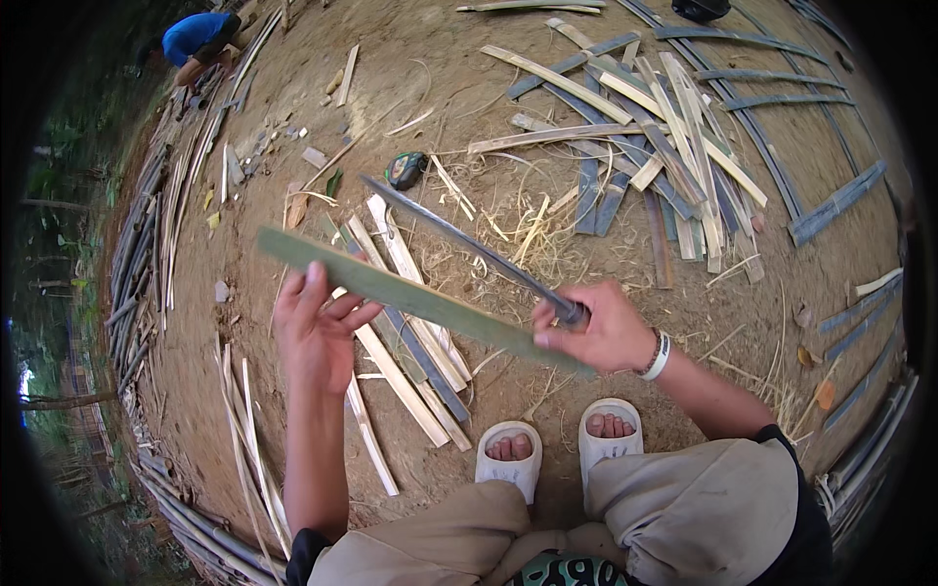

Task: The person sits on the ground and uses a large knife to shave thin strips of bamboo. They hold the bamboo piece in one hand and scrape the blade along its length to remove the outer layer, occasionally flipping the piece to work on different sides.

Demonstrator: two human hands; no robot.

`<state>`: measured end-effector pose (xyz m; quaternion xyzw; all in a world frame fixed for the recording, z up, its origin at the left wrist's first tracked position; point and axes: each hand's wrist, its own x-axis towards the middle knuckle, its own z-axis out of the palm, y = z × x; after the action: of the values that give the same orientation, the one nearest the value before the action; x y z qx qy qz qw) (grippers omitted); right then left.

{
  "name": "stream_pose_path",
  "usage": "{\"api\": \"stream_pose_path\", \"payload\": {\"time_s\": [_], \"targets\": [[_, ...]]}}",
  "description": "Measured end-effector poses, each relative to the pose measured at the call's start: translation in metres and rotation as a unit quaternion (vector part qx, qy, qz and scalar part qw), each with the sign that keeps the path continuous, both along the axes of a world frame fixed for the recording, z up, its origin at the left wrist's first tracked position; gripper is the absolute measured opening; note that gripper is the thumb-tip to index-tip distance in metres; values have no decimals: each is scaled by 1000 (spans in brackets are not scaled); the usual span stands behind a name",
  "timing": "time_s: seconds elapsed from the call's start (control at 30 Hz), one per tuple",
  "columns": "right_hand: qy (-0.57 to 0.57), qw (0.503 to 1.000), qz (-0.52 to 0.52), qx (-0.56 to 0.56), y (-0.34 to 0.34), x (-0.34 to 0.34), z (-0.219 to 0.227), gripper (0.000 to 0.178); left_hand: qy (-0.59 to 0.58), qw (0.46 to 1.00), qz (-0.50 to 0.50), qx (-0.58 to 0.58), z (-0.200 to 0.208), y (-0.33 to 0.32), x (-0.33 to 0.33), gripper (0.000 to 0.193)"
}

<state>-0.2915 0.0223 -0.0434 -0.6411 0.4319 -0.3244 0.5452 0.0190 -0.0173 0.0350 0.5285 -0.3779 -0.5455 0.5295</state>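
Observation:
My left hand is closed on a flat green bamboo slat, its thumb on one side and its fingers against the lower edge. The slat slants across in front of me, down from upper left to lower right. In my right hand is the handle of a long-bladed knife, the dark blade pointing up and left, above the slat. The slat's right end reaches my right thumb; I cannot tell whether the thumb presses it. Below the slat, several split bamboo strips lie on the ground.
A tape measure lies beyond the blade, near thin shavings. A crossed pile of bamboo slats is at the far right, beside a slat frame. Bamboo poles line the left. A person in blue bends over at far left.

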Motion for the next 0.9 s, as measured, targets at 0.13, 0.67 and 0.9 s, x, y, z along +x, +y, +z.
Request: {"api": "stream_pose_path", "payload": {"time_s": [0.13, 0.67, 0.9], "targets": [[170, 976, -79, -111, -14, 0, 21, 36, -60, 977, 141, -151, 11, 46, -16, 34], [191, 981, 20, 15, 60, 9, -32, 37, -593, 799, -90, -31, -8, 165, -14, 45], [226, 972, 19, 60, 59, 2, -48, 40, -616, 731, -168, 239, 26, 155, -30, 24]]}}
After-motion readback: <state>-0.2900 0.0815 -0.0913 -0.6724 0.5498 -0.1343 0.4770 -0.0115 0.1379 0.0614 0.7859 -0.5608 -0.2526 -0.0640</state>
